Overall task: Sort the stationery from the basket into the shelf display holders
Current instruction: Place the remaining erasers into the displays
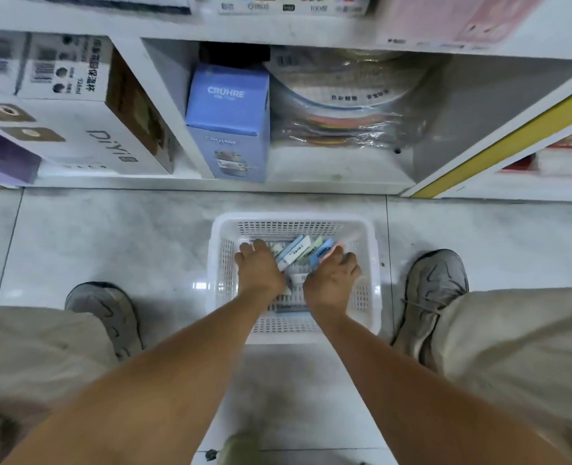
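The left hand [259, 268] reaches down into the basket [225, 226] with its fingers curled over the left end of a fan of small flat packs [293, 251], and it seems to grip them, though the fingers themselves are hidden under the back of the hand. To its right, the right hand [333, 278] is also down in the basket, its fingers bent around the blue pack [321, 253] at the right end of the fan; a pink edge shows just beside that pack. I judge this to be the pick-up step: both hands are gathering stationery from the basket, and nothing has yet gone up to a holder. The next move calls for a firm hold on the bundle, a lift clear of the basket walls, and a match of each pack to its own holder, none of which is in view. The white slotted basket sits on the tiled floor [110, 236] between the two shoes, and a few more packs lie on its bottom under the wrists. Above it, the shelf [311, 186] holds a white carton, a blue box [229, 122] and, at the right, a wrapped stack of coloured discs.
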